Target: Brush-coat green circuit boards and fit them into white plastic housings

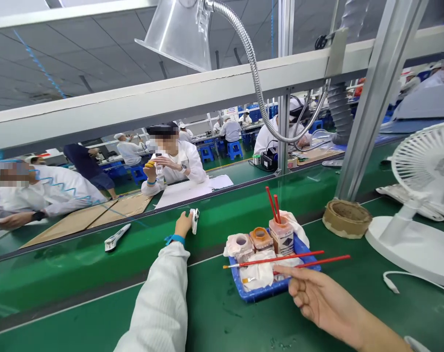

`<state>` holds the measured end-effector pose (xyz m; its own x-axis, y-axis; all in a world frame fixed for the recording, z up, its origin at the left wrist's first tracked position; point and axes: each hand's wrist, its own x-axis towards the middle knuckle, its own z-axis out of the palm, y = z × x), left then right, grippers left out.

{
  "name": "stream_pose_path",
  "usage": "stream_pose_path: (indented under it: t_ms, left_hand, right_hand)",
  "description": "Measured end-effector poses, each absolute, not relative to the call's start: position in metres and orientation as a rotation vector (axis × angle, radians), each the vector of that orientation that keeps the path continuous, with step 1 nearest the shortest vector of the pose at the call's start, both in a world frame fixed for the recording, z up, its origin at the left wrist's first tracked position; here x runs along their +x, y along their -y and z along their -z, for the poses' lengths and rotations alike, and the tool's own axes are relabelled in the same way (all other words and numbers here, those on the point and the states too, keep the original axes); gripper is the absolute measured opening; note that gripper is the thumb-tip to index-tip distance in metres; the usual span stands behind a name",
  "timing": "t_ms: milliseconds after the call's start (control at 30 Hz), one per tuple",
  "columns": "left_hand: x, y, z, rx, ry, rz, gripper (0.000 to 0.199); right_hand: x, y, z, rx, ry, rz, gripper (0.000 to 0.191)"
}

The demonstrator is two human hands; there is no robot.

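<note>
My left hand [184,224] reaches over the green conveyor belt and grips a small white plastic part [195,221] at its right side. My right hand [322,299] is over a blue tray [256,295], its index finger stretched out and its other fingers loosely bent. That fingertip is close to a lower red-handled paintbrush [330,260]; whether they touch I cannot tell. Another red paintbrush [280,258] lies across the tray. Inside stand stained bottles, one an orange-rimmed bottle [260,238], another a labelled bottle [281,237] holding red sticks. White tissue [260,274] lies among them.
A similar white part [117,237] lies on the belt further left. Right of the tray are a tape roll [346,218], a white fan [405,220] and a cable [392,282]. A lamp [181,34] hangs above. A co-worker [178,161] sits across the belt.
</note>
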<state>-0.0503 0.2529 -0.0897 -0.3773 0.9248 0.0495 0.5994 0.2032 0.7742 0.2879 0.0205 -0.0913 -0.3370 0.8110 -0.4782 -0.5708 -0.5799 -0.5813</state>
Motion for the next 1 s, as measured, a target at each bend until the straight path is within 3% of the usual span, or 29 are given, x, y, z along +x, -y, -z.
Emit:
stream_pose_path:
  t_ms: [100,200,433,500,600,700,800,1000]
  left_hand:
    - [-0.045,-0.271,0.09,1.343,-1.972,-1.084,0.034]
    - [-0.044,-0.266,0.09,1.227,-1.83,-1.211,0.034]
    - [-0.041,-0.192,0.062,0.888,-1.294,-1.424,0.026]
    - [-0.031,-0.157,0.05,0.817,-1.138,-1.395,0.023]
    - [-0.007,-0.103,0.036,0.737,-0.97,-1.328,0.029]
    - [0.02,-0.058,0.03,0.645,-0.813,-1.249,0.027]
    - [0.038,-0.031,0.028,0.65,-0.662,-1.269,0.018]
    - [0.048,-0.013,0.023,0.812,-0.67,-1.2,0.027]
  right_hand:
    - [0.287,-0.019,0.096,-0.963,0.507,-2.019,0.018]
    - [0.286,-0.015,0.101,-0.904,0.689,-2.079,0.022]
    - [0.263,-0.024,0.085,-0.926,1.313,-2.065,0.029]
    - [0.25,-0.031,0.064,-0.876,1.563,-1.85,0.028]
    - [0.228,-0.041,0.031,-0.935,1.827,-1.119,0.022]
    - [0.207,-0.045,0.017,-0.821,1.972,-0.625,0.037]
    - [0.197,-0.043,0.02,-0.724,2.099,-0.38,0.047]
    - [0.207,-0.036,0.024,-0.713,2.203,-0.199,0.052]
